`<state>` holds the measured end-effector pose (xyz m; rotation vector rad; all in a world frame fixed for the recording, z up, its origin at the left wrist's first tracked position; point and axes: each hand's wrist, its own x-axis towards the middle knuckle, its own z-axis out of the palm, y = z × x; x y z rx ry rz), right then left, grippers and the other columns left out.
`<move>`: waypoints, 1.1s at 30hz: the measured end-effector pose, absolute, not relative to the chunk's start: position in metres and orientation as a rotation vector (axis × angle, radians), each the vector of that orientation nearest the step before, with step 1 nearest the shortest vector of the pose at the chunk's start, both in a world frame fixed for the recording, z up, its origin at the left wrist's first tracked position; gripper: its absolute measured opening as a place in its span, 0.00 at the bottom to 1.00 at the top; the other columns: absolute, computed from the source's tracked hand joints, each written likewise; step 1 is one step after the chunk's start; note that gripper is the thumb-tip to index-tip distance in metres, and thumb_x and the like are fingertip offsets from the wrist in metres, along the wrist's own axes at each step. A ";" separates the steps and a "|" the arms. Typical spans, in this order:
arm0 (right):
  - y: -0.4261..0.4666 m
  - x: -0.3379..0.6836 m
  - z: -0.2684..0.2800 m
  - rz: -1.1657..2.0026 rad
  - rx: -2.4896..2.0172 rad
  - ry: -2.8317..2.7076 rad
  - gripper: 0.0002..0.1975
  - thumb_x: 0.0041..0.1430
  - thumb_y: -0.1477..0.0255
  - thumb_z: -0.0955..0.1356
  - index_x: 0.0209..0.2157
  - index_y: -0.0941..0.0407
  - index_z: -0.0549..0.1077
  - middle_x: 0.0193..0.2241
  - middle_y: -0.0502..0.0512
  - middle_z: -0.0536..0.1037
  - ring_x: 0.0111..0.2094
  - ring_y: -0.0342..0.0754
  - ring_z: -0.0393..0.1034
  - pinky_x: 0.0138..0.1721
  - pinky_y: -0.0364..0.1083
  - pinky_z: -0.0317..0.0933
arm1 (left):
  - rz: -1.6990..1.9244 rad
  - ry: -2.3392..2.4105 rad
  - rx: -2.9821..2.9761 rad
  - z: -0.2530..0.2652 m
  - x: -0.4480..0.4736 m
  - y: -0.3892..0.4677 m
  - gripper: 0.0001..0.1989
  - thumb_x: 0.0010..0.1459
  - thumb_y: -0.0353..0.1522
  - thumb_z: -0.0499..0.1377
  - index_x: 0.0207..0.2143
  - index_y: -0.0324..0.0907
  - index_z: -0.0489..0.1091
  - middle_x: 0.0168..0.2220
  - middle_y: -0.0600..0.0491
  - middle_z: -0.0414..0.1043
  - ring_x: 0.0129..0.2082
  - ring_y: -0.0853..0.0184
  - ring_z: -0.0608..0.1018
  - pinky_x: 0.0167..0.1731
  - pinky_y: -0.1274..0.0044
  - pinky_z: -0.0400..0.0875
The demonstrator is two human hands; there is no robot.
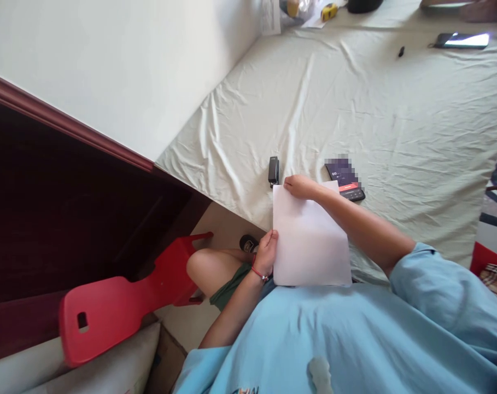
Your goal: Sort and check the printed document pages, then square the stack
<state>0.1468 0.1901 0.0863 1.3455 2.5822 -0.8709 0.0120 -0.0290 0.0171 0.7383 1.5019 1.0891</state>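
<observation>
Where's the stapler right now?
In the head view, the stapler lies on the bed sheet near its edge, just left of the right hand gripping the paper.

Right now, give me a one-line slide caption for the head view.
Both hands hold white paper sheets at the bed's edge: left hand on the side, right hand at the top, near a black stapler.

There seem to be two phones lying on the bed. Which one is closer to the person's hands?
The dark phone just beside the right hand, partly under the white paper. The other phone, screen glowing, lies far off near the bed's far edge.
</observation>
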 end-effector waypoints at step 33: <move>0.226 0.114 0.070 -0.938 1.624 2.389 0.13 0.59 0.76 0.67 0.44 0.59 0.81 0.42 0.64 0.82 0.41 0.54 0.77 0.40 0.46 0.67 | 1.095 1.167 -0.004 0.023 -0.005 -0.004 0.14 0.55 0.32 0.66 0.41 0.31 0.76 0.40 0.40 0.81 0.45 0.52 0.83 0.50 0.63 0.77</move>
